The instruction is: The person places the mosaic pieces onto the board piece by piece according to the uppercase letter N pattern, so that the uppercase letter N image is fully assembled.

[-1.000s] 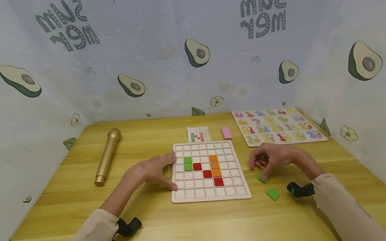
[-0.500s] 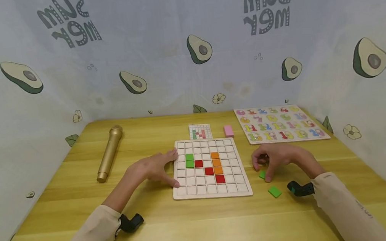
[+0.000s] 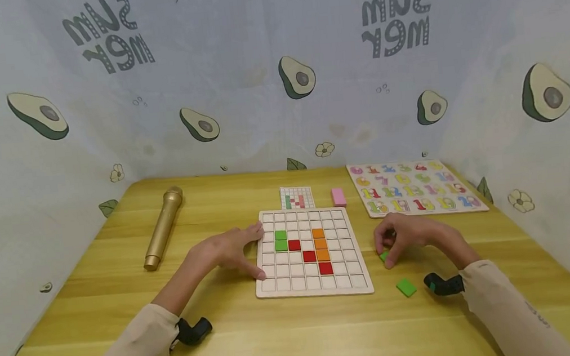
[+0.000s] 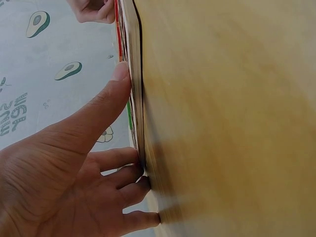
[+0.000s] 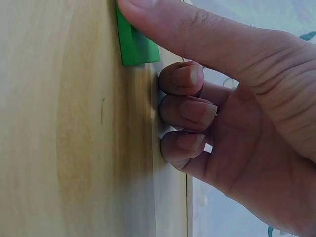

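A white grid board [image 3: 279,285] lies on the table, with green, red and orange tiles set in some squares. My left hand [image 3: 227,252] rests at the board's left edge, thumb and fingers spread; in the left wrist view the thumb [image 4: 106,103] touches the edge. To the right of the board, my right hand [image 3: 409,234] pinches a green tile [image 5: 133,47] at the tabletop between thumb and index finger, the other fingers curled. The index fingertip is hidden in the right wrist view. Another green tile [image 3: 406,287] lies flat just nearer to me.
Behind the board are a small pattern card [image 3: 296,190] and a pink block [image 3: 338,197]. A number puzzle board [image 3: 420,211] lies at the back right. On the left lies a gold microphone [image 3: 164,228]. A printed cloth [image 3: 243,46] hangs behind the table.
My right thumb and index finger have closed in on the green tile, which has shifted slightly. The left hand stays at the board's edge. The head view has shifted slightly.
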Tool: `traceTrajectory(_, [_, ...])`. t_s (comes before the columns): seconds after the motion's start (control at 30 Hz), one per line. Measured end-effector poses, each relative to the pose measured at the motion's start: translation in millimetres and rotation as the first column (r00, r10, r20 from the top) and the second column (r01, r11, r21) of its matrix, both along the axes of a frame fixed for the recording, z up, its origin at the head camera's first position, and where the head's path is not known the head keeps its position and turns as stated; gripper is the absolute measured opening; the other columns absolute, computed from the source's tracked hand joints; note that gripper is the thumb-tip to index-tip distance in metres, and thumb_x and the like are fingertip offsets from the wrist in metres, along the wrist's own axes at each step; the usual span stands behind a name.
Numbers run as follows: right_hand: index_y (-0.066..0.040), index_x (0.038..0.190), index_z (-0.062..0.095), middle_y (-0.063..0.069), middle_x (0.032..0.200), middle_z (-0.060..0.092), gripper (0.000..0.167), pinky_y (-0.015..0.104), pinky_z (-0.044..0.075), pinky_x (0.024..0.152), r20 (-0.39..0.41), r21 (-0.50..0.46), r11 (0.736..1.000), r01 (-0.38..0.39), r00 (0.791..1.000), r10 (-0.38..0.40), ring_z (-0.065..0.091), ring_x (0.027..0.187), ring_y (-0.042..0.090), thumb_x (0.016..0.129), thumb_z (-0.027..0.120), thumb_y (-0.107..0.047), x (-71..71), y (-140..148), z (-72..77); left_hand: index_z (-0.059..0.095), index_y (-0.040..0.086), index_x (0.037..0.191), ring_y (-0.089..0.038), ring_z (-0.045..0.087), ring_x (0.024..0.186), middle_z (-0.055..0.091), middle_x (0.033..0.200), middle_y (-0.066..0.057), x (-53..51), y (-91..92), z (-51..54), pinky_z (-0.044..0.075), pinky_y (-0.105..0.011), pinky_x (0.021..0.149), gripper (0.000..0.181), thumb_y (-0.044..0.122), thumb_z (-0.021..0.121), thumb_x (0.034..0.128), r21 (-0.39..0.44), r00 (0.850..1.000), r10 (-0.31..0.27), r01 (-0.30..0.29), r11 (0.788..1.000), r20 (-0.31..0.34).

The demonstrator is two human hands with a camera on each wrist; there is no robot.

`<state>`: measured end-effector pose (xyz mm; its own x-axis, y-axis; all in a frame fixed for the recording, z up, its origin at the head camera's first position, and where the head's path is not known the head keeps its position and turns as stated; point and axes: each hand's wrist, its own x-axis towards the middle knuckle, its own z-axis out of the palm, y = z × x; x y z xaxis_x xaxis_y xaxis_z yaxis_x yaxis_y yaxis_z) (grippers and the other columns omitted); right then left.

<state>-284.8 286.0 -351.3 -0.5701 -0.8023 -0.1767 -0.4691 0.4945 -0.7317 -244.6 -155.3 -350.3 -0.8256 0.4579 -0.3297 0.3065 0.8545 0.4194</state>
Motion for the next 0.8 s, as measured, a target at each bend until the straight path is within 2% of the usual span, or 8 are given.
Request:
traceTrajectory(0.13, [-0.006,0.089,0.076,-0.004,0.071,0.055,0.017,0.025,0.039,0.059,-0.037,0.01,1.0,-0.018,0.999,0.019,0.045,0.064,0.005,0.088,0.091,-0.015,-2.1,1.3,-1.6,0.027,0.015,0.173,-0.04,0.022,0.164,0.017,0.181,-0.004,1.1,0.2,-0.7,0.025,-0.056,0.13,0.115,0.053,0.091,0.0851,-0.001,1.0,0.001,-0.001,1.0,-0.006])
traceTrajectory(0.2, [-0.009,0.091,0.075,-0.009,0.074,0.054,0.017,0.026,0.038,0.058,-0.078,-0.013,0.998,-0.058,0.995,0.057,0.046,0.065,0.003,0.091,0.09,-0.017,-5.6,2.9,-4.8,0.027,0.015,0.173,-0.039,0.023,0.164,0.017,0.181,-0.004,1.4,0.4,-0.5,0.025,-0.056,0.13,0.114,0.053,0.09,0.0854,-0.003,1.0,-0.002,0.002,1.0,-0.012])
traceTrajectory(0.3, [-0.009,0.09,0.074,-0.012,0.076,0.056,0.018,0.026,0.04,0.06,-0.106,-0.02,0.998,-0.061,0.993,0.059,0.048,0.067,0.003,0.091,0.089,-0.018,-6.5,0.4,-4.5,0.027,0.014,0.173,-0.039,0.023,0.164,0.017,0.181,-0.005,1.7,0.8,-0.1,0.025,-0.055,0.131,0.114,0.052,0.09,0.0858,-0.004,1.0,-0.007,0.007,1.0,-0.012])
traceTrajectory(0.37, [-0.009,0.089,0.074,-0.01,0.077,0.06,0.017,0.026,0.043,0.061,-0.126,-0.013,0.999,-0.045,0.991,0.043,0.049,0.068,0.004,0.091,0.089,-0.017,-6.6,-1.6,-3.9,0.027,0.013,0.173,-0.039,0.023,0.164,0.017,0.181,-0.005,1.5,1.3,-0.1,0.025,-0.055,0.131,0.115,0.052,0.09,0.0858,-0.003,1.0,-0.008,0.008,1.0,-0.008])
traceTrajectory(0.4, [-0.008,0.087,0.074,-0.009,0.077,0.062,0.018,0.027,0.045,0.062,-0.121,0.008,1.0,-0.003,0.993,0.004,0.051,0.068,0.005,0.089,0.091,-0.016,-3.9,-4.8,0.0,0.027,0.013,0.173,-0.039,0.023,0.164,0.017,0.181,-0.005,1.3,1.5,-0.1,0.025,-0.055,0.13,0.114,0.052,0.09,0.0858,-0.002,1.0,-0.008,0.008,1.0,-0.009])
traceTrajectory(0.57, [-0.007,0.085,0.076,-0.001,0.08,0.07,0.014,0.025,0.051,0.065,-0.148,0.015,0.997,0.08,0.986,-0.077,0.058,0.069,0.01,0.09,0.089,-0.009,-0.9,-12.5,5.3,0.028,0.015,0.173,-0.039,0.023,0.164,0.017,0.181,-0.004,1.0,1.4,-0.3,0.026,-0.056,0.13,0.114,0.052,0.091,0.0853,0.001,1.0,-0.002,0.002,1.0,-0.013])
traceTrajectory(0.8, [-0.004,0.09,0.079,0.005,0.077,0.073,0.006,0.028,0.052,0.057,-0.142,-0.032,0.986,0.164,0.976,-0.167,0.061,0.06,0.02,0.095,0.083,-0.006,-2.6,-20.9,7.6,0.028,0.014,0.173,-0.039,0.025,0.163,0.018,0.181,-0.005,0.8,0.7,-0.1,0.027,-0.055,0.13,0.115,0.053,0.091,0.0848,-0.003,1.0,-0.004,0.004,1.0,-0.014])
